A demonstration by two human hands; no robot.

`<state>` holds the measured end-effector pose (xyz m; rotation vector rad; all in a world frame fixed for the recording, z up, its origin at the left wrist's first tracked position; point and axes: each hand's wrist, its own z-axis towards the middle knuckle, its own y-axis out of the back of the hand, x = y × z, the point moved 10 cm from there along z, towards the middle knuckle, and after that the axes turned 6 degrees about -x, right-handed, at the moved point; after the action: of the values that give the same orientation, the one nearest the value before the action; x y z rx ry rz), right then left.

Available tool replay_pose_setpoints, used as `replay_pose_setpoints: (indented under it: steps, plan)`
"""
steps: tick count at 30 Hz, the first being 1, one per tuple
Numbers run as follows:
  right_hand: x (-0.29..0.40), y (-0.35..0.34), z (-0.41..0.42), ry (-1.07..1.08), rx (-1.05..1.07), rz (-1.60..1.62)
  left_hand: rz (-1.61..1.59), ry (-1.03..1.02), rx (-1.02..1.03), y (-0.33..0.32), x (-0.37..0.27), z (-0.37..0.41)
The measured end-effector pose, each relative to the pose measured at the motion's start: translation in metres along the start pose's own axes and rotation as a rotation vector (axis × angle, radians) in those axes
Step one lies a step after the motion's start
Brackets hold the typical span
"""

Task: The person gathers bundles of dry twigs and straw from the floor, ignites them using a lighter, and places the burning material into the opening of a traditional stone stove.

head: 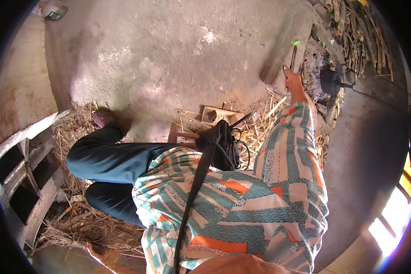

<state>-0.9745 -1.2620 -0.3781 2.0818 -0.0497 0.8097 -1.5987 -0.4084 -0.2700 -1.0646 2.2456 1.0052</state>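
My right hand [292, 81], at the end of an outstretched arm, grips a thin dark metal tool [294, 56] with a curved loop beside the fingers. A small bright green piece [297, 42] shows at the tool's far tip. To the right of this hand is an ash-filled hearth [313, 66], with a blackened metal vessel [329, 82] with a long handle at its edge. My left hand [95, 252] reaches low on the left to a heap of dry straw and twigs [89, 229]. Blur hides its fingers, so its grip cannot be told.
A bundle of sticks [366, 37] lies beyond the hearth. Loose straw [260, 126] and a wooden block with a hollow [221, 115] lie before me. A black bag [220, 144] hangs from my strap. A slatted frame [27, 167] and a plastic bottle [56, 9] are leftward.
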Motion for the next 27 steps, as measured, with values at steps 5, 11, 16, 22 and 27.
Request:
replay_pose_setpoints:
  steps: [5,11,16,22,27]
  plan:
    - [-0.014,0.002,-0.007,0.05,0.054,-0.027,-0.055,-0.017,0.057,0.001,0.012,0.004]
    - [-0.003,0.001,-0.053,-0.051,0.064,0.256,-0.064,-0.041,0.102,-0.015,-0.006,0.008]
    - [0.013,-0.013,-0.053,-0.142,0.124,0.352,-0.053,-0.032,0.077,-0.035,-0.009,0.018]
    - [-0.035,-0.037,-0.023,-0.208,0.348,0.385,0.007,-0.014,0.095,-0.057,-0.016,0.022]
    - [-0.027,-0.086,-0.019,-0.194,0.335,0.282,0.011,-0.017,0.004,-0.03,-0.024,0.004]
